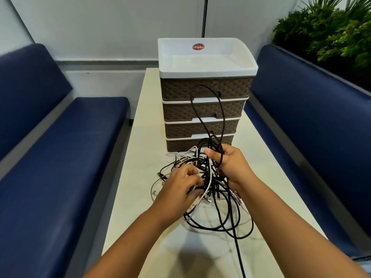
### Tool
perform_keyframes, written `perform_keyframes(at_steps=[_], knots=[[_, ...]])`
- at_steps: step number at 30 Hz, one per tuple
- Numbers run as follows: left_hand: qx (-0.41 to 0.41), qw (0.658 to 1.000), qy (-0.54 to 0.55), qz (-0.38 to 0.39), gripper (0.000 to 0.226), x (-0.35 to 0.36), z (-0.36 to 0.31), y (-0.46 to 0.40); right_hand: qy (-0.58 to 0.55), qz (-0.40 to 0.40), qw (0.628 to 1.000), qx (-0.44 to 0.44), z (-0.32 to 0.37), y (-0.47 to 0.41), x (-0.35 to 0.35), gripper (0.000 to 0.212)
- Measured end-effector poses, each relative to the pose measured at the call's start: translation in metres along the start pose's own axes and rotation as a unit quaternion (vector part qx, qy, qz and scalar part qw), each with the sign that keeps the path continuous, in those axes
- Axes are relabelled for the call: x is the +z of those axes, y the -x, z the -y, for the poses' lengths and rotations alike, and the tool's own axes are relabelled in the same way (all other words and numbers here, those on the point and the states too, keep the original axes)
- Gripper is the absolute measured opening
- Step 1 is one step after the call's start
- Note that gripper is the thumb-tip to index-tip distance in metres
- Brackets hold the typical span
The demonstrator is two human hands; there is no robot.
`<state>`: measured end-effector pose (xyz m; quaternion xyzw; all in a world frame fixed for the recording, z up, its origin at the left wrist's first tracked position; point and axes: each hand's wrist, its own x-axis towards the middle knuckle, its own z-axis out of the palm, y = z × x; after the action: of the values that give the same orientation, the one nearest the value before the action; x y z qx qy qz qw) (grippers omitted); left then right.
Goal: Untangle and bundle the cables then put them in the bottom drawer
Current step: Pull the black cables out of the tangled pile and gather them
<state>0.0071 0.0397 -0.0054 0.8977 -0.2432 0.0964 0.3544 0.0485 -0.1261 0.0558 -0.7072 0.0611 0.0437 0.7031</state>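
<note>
Between my two hands the cables (208, 189) are one knot of black and white strands on the tabletop (140, 149), so I judge untangling barely begun; bundling and stowing remain. My right hand (230, 165) grips a bunch of black cable, one loop rising away from it. My left hand (180, 183) pinches strands in the knot. Beyond both hands the bottom drawer (200, 143) sits closed. No single axis: the heap sprawls, one black tail running back toward me.

Both forearms are bare to the frame's edge, and the left hand (181, 182) and right hand (230, 164) wear nothing.
</note>
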Motion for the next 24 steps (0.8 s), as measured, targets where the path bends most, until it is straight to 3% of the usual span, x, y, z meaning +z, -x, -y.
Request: perform_keyframes(at_steps=[5,10,14,19,24], knots=[[0.046,0.998,-0.032,0.022,0.022,-0.001,0.006,0.006,-0.03,0.012,0.999,0.018,0.001,0.002,0.0,0.006],[-0.001,0.997,-0.047,0.064,0.011,-0.009,0.008,0.005,-0.036,0.068,0.997,0.011,0.005,0.012,-0.003,0.023],[-0.047,0.996,-0.018,0.078,0.018,-0.015,0.009,0.002,-0.047,0.088,0.995,-0.002,0.003,0.016,-0.006,0.022],[-0.054,0.997,0.05,0.017,0.034,-0.015,0.0,-0.004,-0.047,0.094,0.994,-0.018,0.0,0.022,-0.006,0.024],[-0.021,1.0,0.006,-0.011,0.022,-0.013,-0.001,-0.008,-0.046,0.056,0.997,-0.017,-0.001,0.024,-0.003,0.032]])
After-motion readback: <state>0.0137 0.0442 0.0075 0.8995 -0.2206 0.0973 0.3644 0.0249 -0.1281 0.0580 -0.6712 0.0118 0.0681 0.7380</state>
